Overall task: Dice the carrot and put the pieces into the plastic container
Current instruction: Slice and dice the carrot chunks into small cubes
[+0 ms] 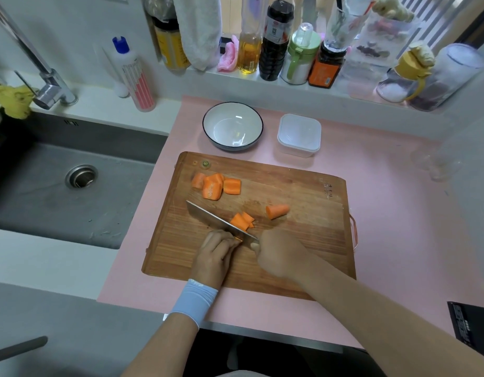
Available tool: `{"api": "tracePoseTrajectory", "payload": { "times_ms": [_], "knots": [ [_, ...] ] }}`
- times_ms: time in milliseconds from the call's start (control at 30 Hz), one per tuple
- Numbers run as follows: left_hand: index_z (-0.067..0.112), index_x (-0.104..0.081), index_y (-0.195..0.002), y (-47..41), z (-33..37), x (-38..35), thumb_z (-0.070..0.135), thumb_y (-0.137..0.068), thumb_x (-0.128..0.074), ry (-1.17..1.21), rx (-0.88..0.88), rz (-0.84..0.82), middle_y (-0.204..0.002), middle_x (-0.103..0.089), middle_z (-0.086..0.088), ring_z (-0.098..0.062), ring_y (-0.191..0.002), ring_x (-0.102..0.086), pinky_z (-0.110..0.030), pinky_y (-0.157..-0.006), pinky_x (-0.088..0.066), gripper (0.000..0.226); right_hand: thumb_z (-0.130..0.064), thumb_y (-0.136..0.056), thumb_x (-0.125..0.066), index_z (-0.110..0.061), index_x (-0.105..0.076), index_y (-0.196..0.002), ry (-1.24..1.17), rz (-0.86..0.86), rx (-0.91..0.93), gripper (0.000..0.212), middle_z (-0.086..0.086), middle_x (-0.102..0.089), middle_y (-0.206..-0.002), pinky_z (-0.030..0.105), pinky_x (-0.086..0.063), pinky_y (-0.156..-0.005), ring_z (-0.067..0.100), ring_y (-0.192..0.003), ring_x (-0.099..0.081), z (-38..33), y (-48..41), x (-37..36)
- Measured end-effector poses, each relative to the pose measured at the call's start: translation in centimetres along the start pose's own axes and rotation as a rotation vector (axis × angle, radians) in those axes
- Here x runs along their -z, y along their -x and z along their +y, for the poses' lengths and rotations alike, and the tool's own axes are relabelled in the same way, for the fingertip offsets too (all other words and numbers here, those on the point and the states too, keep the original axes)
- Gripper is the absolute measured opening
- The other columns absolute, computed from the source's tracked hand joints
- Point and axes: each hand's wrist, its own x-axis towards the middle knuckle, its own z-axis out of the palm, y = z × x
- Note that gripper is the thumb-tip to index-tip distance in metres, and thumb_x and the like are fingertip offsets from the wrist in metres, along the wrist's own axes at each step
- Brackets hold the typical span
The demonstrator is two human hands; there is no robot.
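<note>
Carrot chunk lies on the wooden cutting board, across the cleaver blade. Its near end is pinned under the left hand's curled fingertips. The right hand, just beside it, grips the cleaver.

Orange carrot pieces; brown wood-grain board; pink mat; white container.

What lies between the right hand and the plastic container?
Head view: one carrot end piece lies on the cutting board between right hand and plastic container; the rest is bare board and pink mat.
</note>
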Motion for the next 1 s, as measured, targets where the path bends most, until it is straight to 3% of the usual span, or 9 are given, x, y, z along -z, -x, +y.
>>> {"api": "tracePoseTrajectory", "payload": {
  "times_ms": [167,333,400,500,600,767,900,1000],
  "knots": [
    [0.002,-0.072,-0.086,-0.2,0.2,0.2,0.006,-0.089,-0.066,-0.015,0.017,-0.035,-0.091,-0.065,-0.008,-0.023,-0.09,-0.06,-0.027,-0.089,-0.046,0.008,-0.033,-0.104,-0.045,-0.009,-0.066,-0.101,0.0,0.02,-0.021,0.032,0.015,-0.069,-0.105,0.03,-0.036,-0.069,0.033,-0.098,-0.064,0.1,0.0,-0.3],
    [0.01,-0.069,-0.088,-1.0,0.9,0.8,0.006,-0.082,-0.075,-0.047,0.105,-0.129,-0.096,-0.059,-0.001,-0.017,-0.092,-0.056,-0.021,-0.089,-0.043,0.009,-0.038,-0.102,-0.049,-0.021,-0.052,-0.07,-0.2,-0.032,-0.081,0.036,0.004,-0.063,-0.08,0.033,-0.042,-0.066,0.027,-0.082,-0.062,1.4,-0.4,0.7],
    [0.014,-0.067,-0.088,-1.7,0.7,0.8,0.006,-0.082,-0.074,-0.046,0.2,-0.134,-0.096,-0.057,0.002,-0.016,-0.091,-0.056,-0.025,-0.087,-0.046,0.012,-0.038,-0.102,-0.049,-0.022,-0.06,-0.075,-0.298,-0.015,-0.084,0.033,0.002,-0.064,-0.077,0.035,-0.05,-0.068,0.023,-0.075,-0.063,2.0,-0.1,1.9],
    [0.016,-0.066,-0.097,-3.6,-0.2,0.8,0.011,-0.084,-0.072,-0.025,0.35,-0.175,-0.1,-0.056,0.004,-0.012,-0.089,-0.057,-0.037,-0.082,-0.051,0.015,-0.035,-0.102,-0.048,-0.02,-0.064,-0.076,-0.359,0.072,-0.104,0.033,0.001,-0.063,-0.074,0.031,-0.047,-0.064,0.02,-0.07,-0.06,3.0,-0.1,3.6],
    [0.017,-0.064,-0.107,-5.4,-0.8,0.7,0.022,-0.087,-0.069,-0.032,0.418,-0.242,-0.106,-0.055,0.004,-0.012,-0.09,-0.055,-0.038,-0.084,-0.05,0.022,-0.032,-0.1,-0.044,-0.02,-0.066,-0.088,-0.236,0.162,-0.105,0.028,0.003,-0.067,-0.087,0.034,-0.051,-0.073,0.026,-0.086,-0.063,4.3,-0.6,4.2],
    [0.04,-0.051,-0.133,-5.2,-0.6,0.0,0.064,-0.079,-0.058,-0.319,0.116,-0.522,-0.126,-0.049,0.0,-0.02,-0.113,-0.045,-0.035,-0.093,-0.044,0.06,-0.031,-0.1,-0.044,-0.031,-0.063,-0.117,0.026,0.308,0.0,0.025,0.001,-0.07,-0.096,0.034,-0.045,-0.069,0.028,-0.091,-0.064,5.8,-0.8,3.5],
    [0.039,-0.052,-0.133,-5.8,-1.2,-1.1,0.052,-0.081,-0.06,-0.406,-0.093,-0.586,-0.127,-0.052,-0.001,-0.022,-0.11,-0.045,-0.037,-0.085,-0.049,0.054,-0.024,-0.099,-0.047,-0.029,-0.055,-0.122,0.18,0.373,0.013,0.025,0.0,-0.066,-0.096,0.033,-0.045,-0.064,0.026,-0.085,-0.063,5.5,-1.4,3.2],
    [0.033,-0.056,-0.128,-7.6,-3.0,-1.1,0.042,-0.081,-0.062,-0.377,-0.048,-0.567,-0.123,-0.051,-0.004,-0.026,-0.113,-0.048,-0.04,-0.088,-0.05,0.048,-0.017,-0.095,-0.05,-0.028,-0.054,-0.118,0.201,0.395,-0.026,0.025,-0.001,-0.064,-0.091,0.034,-0.041,-0.059,0.025,-0.08,-0.061,5.2,-2.1,3.3]
  ]
}}
